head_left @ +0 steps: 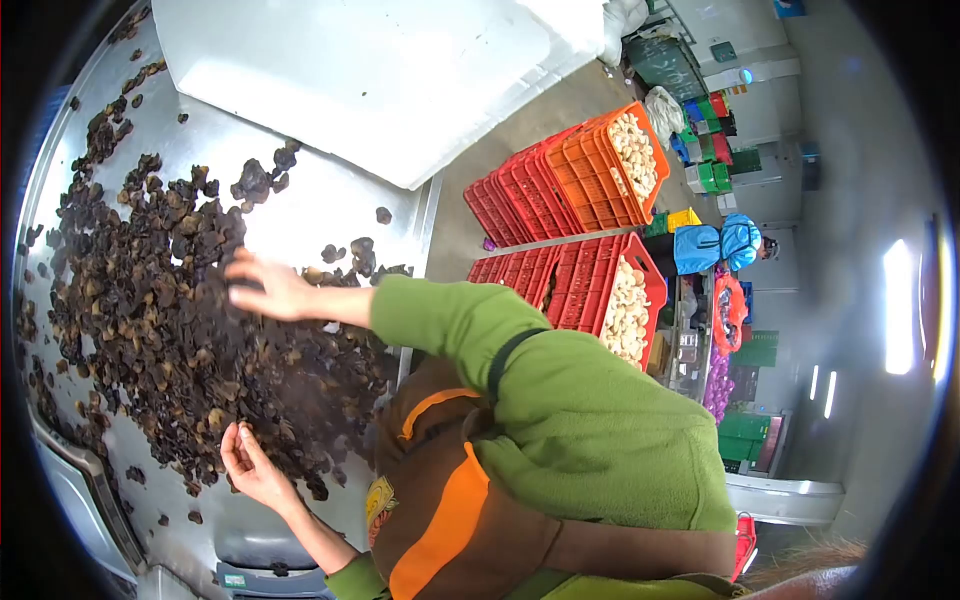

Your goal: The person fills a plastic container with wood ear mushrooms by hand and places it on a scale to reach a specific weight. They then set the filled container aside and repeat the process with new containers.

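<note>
A large heap of dark brown, curled pieces that look like mushrooms is spread over a metal table. Over the middle of the heap, my right hand lies palm down with its fingers apart. It touches or hovers just over the pieces, and nothing shows in its grip. Near the heap's edge, my left hand is closed in a pinch, thumb and fingertips together. What sits between those fingertips, if anything, is too small to make out. I wear green sleeves and a brown and orange apron.
A big white container stands against the table's edge. Red crates and an orange crate, filled with pale mushrooms, are stacked on the floor. A person in blue stands farther back. A grey bin adjoins the table.
</note>
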`<state>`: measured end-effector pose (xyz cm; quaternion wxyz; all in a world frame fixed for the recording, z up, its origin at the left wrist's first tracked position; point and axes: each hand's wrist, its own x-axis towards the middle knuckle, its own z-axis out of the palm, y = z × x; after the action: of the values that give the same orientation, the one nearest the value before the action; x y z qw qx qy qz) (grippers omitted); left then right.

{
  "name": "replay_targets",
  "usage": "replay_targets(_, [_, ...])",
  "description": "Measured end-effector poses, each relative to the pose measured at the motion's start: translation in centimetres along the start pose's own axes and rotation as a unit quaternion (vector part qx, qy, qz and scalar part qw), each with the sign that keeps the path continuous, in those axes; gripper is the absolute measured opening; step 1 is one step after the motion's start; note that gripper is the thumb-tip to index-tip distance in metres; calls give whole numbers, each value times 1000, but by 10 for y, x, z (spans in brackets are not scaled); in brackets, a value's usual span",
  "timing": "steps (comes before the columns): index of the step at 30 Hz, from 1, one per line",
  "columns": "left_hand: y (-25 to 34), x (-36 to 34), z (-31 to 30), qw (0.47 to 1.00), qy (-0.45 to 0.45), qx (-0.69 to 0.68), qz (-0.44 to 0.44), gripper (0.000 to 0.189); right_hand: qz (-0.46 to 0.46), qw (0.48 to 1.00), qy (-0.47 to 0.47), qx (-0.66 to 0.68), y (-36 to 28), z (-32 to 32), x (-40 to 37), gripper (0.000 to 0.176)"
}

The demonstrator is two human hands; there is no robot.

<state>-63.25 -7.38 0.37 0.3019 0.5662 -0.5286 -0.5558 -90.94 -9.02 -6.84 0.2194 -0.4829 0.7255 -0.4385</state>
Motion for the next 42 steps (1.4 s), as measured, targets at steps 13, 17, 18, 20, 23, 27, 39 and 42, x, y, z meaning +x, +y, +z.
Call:
replay_targets(13, [-3, 101, -27, 993, 114, -30, 21, 21, 101, 911, 335, -217, 73, -13, 118, 58])
replay_targets(17, [-18, 143, -45, 987, 127, -15, 98, 22, -30, 995, 76, 49, 23, -7, 131, 39])
replay_targets(18, [-19, 154, -52, 984, 148, 19, 96, 22, -16, 996, 54, 70, 22, -9, 140, 39])
replay_targets(20, [-24, 182, -67, 978, 182, 63, 85, 29, 13, 991, 107, 84, 25, 0, 168, 39])
replay_targets(23, [-25, 238, -76, 980, 173, 87, 41, 42, 113, 990, 88, 0, 50, 33, 214, 51])
replay_targets(27, [34, 273, -46, 988, 67, 118, -71, 74, 112, 987, -110, 47, -15, 94, 226, 73])
replay_targets(39, [49, 112, -41, 966, -12, 187, 177, 40, -156, 928, -322, 102, -109, 51, 72, 58])
replay_targets(42, [49, 53, -41, 931, 10, 267, 248, 48, -191, 939, -285, -6, -118, 18, 16, 58])
